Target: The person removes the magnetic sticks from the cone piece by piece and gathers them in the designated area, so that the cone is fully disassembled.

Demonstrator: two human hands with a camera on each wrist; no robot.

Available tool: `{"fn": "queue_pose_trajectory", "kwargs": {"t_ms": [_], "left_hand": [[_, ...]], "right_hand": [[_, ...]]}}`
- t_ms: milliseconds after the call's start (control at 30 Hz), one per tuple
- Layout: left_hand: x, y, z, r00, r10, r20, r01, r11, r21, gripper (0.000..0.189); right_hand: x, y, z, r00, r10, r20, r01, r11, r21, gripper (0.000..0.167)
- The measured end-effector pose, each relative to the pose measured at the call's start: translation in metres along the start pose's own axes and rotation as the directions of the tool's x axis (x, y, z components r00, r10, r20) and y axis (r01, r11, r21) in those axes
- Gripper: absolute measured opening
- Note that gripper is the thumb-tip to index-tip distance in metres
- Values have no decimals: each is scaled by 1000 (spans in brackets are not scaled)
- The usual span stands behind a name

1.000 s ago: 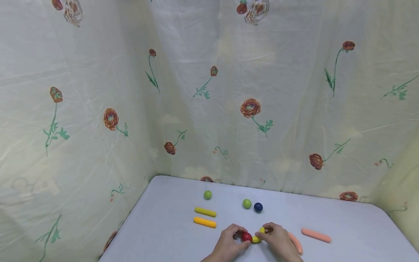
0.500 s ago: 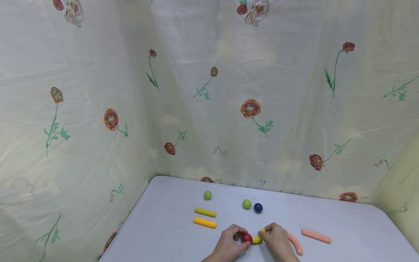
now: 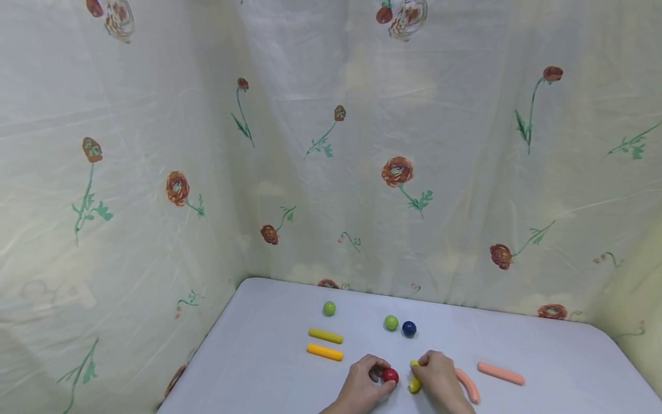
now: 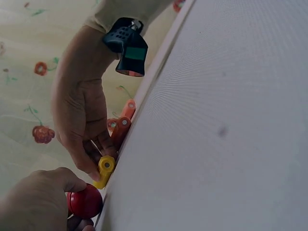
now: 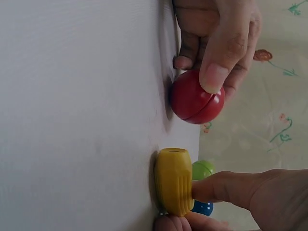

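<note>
My left hand (image 3: 360, 382) holds a glossy red ball (image 3: 391, 376) between thumb and fingers, on the white table. In the right wrist view a thin seam runs across the red ball (image 5: 195, 102). Just to its right, my right hand (image 3: 438, 375) pinches a short yellow curved piece (image 3: 414, 385), now standing apart from the ball. Ridges line the side of this yellow piece (image 5: 174, 180) in the right wrist view. Its end shows a small round hole in the left wrist view, where the right hand's (image 4: 79, 115) fingertips meet the piece.
Beyond the hands lie two green balls (image 3: 329, 309) and a dark blue ball (image 3: 409, 329). Left of them are an olive-yellow stick (image 3: 325, 336) and an orange-yellow stick (image 3: 324, 352). A curved salmon piece (image 3: 468, 386) and a straight salmon stick (image 3: 500, 374) lie right. Floral curtains (image 3: 320, 190) enclose the table.
The yellow piece has turned in my right hand, and its near end has swung away from the red ball, leaving a gap. My left hand stays on the ball.
</note>
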State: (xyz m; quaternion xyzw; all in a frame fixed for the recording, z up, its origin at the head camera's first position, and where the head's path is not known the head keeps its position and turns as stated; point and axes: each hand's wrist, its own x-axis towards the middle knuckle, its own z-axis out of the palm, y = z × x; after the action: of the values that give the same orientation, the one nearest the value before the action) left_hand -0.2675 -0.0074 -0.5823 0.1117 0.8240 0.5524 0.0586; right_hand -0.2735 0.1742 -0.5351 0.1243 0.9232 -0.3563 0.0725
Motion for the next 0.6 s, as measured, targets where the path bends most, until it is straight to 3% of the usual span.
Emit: {"fn": "queue_pose_trajectory", "kwargs": {"t_ms": [200,433,600], "left_hand": [[0,-1,1,1000,-28,-10,28,1000,-10,24],[0,0,1,997,-45,-64,45,999,3,27],[12,2,-6,994,-15,-111,19,999,39,25]], "right_hand": [[-1,8,-7,1000,11,17,-10,999,-50,19],[-5,13,-16,999,18,45,-15,998,-64,16],[-7,15,-19,999,0,36,3,997,-81,19]]}}
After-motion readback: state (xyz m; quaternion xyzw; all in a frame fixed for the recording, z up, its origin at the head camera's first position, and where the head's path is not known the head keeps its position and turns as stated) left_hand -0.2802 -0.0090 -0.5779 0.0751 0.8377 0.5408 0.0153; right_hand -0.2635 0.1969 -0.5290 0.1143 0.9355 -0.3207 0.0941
